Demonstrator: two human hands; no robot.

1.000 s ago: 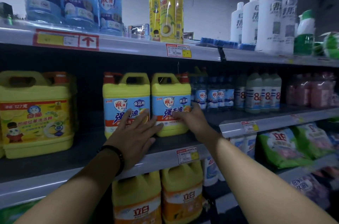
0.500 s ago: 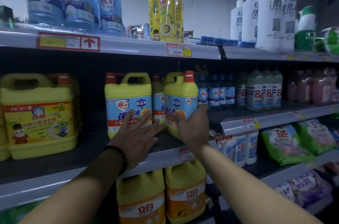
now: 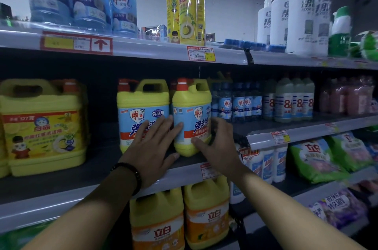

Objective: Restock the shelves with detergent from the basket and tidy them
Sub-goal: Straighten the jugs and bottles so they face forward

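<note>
Two yellow detergent jugs with blue labels and red caps stand on the middle shelf [image 3: 98, 172]. The left jug [image 3: 141, 106] faces front. The right jug [image 3: 192, 110] is turned so its narrow side and cap face me. My left hand [image 3: 151, 149] lies flat, fingers spread, across the left jug's lower label, fingertips touching the right jug. My right hand [image 3: 216, 145] cups the right jug's lower right side, thumb on its front. The basket is not in view.
A large yellow jug [image 3: 43, 127] stands at the left of the same shelf, with a gap between. Small blue bottles [image 3: 237, 102] sit right of the jugs. Yellow and orange jugs [image 3: 180, 219] fill the shelf below. Tall bottles line the top shelf.
The right jug has been turned from facing front to narrow side forward and sits closer to the left jug. My right hand moved round to its right side. My left hand barely moved.
</note>
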